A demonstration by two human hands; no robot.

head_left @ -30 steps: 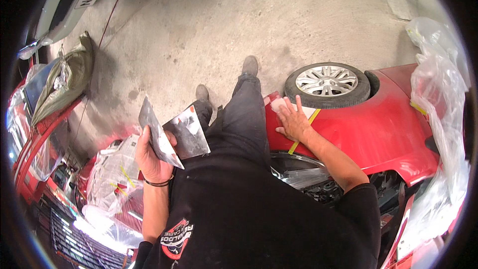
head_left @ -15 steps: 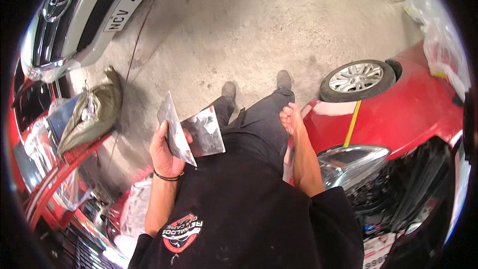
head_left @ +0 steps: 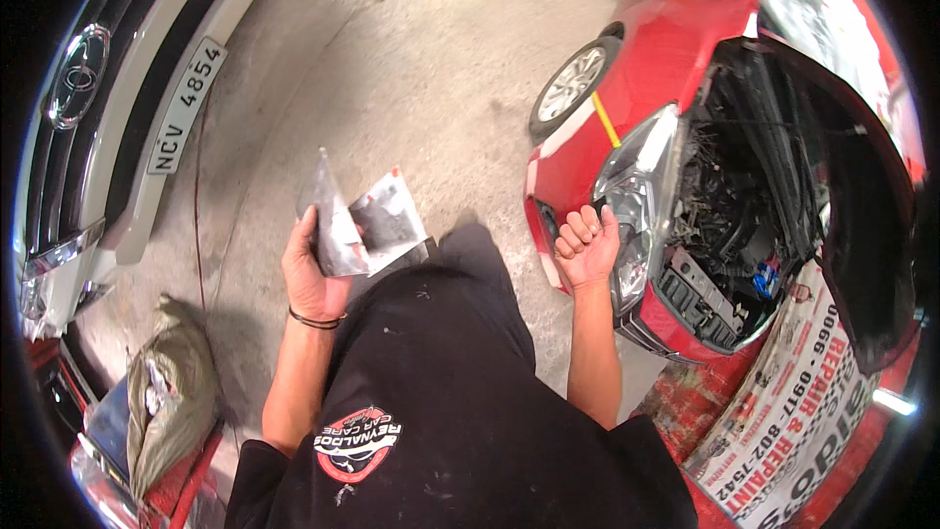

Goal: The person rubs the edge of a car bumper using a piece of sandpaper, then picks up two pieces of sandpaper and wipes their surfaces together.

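My left hand point(head_left: 313, 269) is closed on two thin flat plates, held at an angle to each other like an open book. One is a greyish pointed sheet point(head_left: 336, 230) nearest the thumb. The other is a pale rectangular plate point(head_left: 390, 220) with dark grey smears and small orange-red marks at its edge. Some of my fingers are hidden behind them. My right hand point(head_left: 586, 247) is raised in front of the red car's headlight point(head_left: 641, 176), apart from it in the picture. Its fingers are curled in, the thumb is up, and nothing shows in them.
At right stands a red car point(head_left: 646, 49) with its engine bay point(head_left: 729, 225) exposed, yellow tape point(head_left: 606, 120) on the fender and a printed banner point(head_left: 783, 411) below. A white-and-black car front point(head_left: 127, 127) is on the left. A full olive sack point(head_left: 176, 392) sits lower left on concrete floor point(head_left: 392, 69).
My view has turned and shifted toward the right, so the red car's engine bay and banner show more. The right hand's curled fingers now face up. The left hand still holds both plates.
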